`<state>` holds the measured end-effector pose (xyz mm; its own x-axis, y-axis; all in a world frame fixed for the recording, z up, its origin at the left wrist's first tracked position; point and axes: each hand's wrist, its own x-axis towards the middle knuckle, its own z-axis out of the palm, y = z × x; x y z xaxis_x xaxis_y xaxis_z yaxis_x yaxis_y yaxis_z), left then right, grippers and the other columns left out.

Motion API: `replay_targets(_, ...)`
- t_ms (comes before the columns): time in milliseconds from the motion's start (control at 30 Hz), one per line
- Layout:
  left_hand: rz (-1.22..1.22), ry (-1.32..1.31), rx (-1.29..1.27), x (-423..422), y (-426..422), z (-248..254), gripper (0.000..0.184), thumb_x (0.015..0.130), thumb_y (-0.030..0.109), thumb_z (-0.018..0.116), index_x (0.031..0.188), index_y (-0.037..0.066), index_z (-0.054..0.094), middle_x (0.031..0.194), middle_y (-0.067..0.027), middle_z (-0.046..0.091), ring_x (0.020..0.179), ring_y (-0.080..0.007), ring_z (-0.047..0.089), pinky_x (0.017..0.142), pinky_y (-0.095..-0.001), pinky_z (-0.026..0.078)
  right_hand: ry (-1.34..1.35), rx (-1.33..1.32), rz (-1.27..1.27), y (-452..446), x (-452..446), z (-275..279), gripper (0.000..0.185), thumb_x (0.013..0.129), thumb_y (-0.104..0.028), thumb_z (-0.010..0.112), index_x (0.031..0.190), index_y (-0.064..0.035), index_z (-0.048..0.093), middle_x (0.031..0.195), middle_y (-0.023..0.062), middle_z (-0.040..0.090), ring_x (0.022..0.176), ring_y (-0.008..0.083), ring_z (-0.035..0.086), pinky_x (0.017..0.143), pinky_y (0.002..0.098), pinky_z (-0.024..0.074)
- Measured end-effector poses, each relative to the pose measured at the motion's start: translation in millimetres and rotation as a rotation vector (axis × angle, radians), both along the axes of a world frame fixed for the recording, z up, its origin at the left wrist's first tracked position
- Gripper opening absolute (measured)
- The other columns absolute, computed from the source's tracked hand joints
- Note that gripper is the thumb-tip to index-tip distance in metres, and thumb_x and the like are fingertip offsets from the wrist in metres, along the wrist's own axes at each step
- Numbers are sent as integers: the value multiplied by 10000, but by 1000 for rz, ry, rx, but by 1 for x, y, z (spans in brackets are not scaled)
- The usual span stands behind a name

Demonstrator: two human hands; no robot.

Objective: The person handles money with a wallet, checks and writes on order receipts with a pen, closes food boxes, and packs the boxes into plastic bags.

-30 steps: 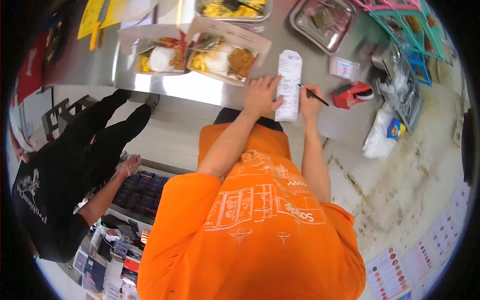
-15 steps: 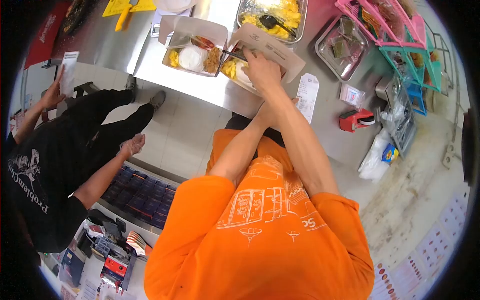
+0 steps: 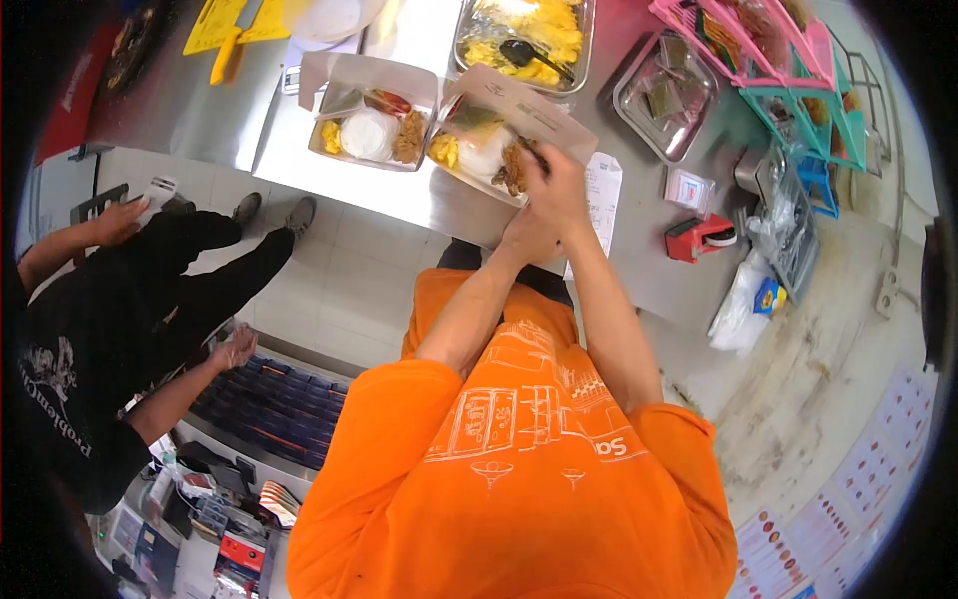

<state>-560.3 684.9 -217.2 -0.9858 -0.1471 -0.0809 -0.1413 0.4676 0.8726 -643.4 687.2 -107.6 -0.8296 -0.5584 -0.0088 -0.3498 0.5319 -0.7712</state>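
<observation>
My right hand [image 3: 561,190] is closed round a thin dark utensil [image 3: 540,157], its full shape hidden by my fingers. It is over the right side of an open card meal box [image 3: 519,100], beside brown crumbly food [image 3: 511,168]. White rice [image 3: 483,152] and yellow egg [image 3: 445,151] lie in the same box. My left hand [image 3: 529,238] is below the box's front edge, close under my right wrist; its fingers are mostly hidden. To the left stands a second open box [image 3: 374,72] holding a rice mound [image 3: 369,135], yellow egg, brown food and a red sachet.
Behind the boxes is a metal tray of yellow egg [image 3: 479,50] with a black spoon [image 3: 539,60]. A receipt [image 3: 602,200], a tray of packets [image 3: 667,100] and a red tape dispenser [image 3: 699,238] are rightward. A co-worker in black [image 3: 100,369] stands left.
My right hand has moved right and toward me with the dark utensil, uncovering the rice and brown food. The co-worker's hand with the white paper has lowered.
</observation>
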Motion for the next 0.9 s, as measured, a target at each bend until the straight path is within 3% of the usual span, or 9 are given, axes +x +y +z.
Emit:
replay_targets(33, -11, 36, -44, 0, 0, -1, 578, 788, 334, 683, 1294, 76, 574, 1184, -138, 601, 1193, -300, 526, 1051, -461, 399, -8, 14, -101, 25, 6, -4, 223, 926, -204, 624, 909, 18, 611, 748, 156, 629, 687, 320, 598, 682, 400, 486)
replay_targets(100, -91, 126, -191, -1, -5, 2, 611, 775, 331, 695, 1308, 68, 556, 1220, -139, 581, 1233, -313, 497, 1058, -472, 395, 82, -347, -177, 78, 15, -9, 268, 955, -207, 593, 840, 33, 568, 714, 111, 567, 684, 276, 574, 653, 385, 466)
replay_targets(167, -164, 183, -284, -3, -8, 7, 631, 760, 328, 707, 1304, 51, 547, 1309, -144, 524, 1282, -346, 451, 1081, -488, 374, 151, -285, -322, 121, 25, -2, 321, 993, -239, 557, 813, 27, 572, 674, 61, 546, 625, 198, 544, 596, 351, 442)
replay_targets(267, -128, 243, -289, -6, -4, 1, 662, 750, 332, 732, 1326, 61, 548, 1304, -171, 512, 1250, -347, 469, 1097, -503, 356, -406, 102, -655, 186, 36, -24, 363, 1023, -288, 526, 827, 11, 588, 651, 35, 572, 571, 151, 520, 549, 330, 422)
replay_targets(300, -149, 251, -313, -6, -1, -1, 696, 744, 359, 735, 1336, 55, 531, 1321, -162, 499, 1279, -348, 444, 1113, -502, 339, -307, 47, -646, 205, 41, -54, 332, 1015, -290, 557, 874, 2, 629, 661, 27, 621, 576, 117, 557, 539, 302, 440)
replay_targets(367, -168, 256, -361, -10, 1, 2, 746, 734, 396, 743, 1352, 50, 510, 1347, -152, 482, 1317, -348, 413, 1135, -499, 315, -403, -350, -751, 202, 47, -69, 176, 939, -142, 675, 956, 32, 662, 823, 85, 708, 791, 130, 684, 713, 263, 533)
replay_targets(533, -186, 239, -428, -11, 2, 13, 795, 712, 425, 775, 1365, 64, 501, 1343, -164, 479, 1307, -350, 430, 1142, -500, 309, -461, -360, -673, 185, 35, -74, 121, 872, -18, 689, 966, 40, 639, 878, 100, 711, 871, 151, 701, 760, 247, 541)
replay_targets(700, -204, 188, -466, -13, 5, 12, 831, 722, 468, 761, 1390, 70, 467, 1403, -151, 454, 1357, -347, 395, 1170, -502, 273, -293, -208, -532, 181, 27, -89, 147, 822, -120, 737, 850, -8, 647, 767, 37, 662, 698, 105, 583, 647, 285, 484)
replay_targets(900, -180, 155, -460, -15, 9, 11, 847, 716, 507, 760, 1375, 64, 465, 1449, -139, 427, 1397, -349, 358, 1195, -501, 232, -304, -224, -521, 190, 22, -96, 119, 826, -107, 724, 858, -15, 654, 759, 33, 661, 707, 99, 595, 654, 277, 490)
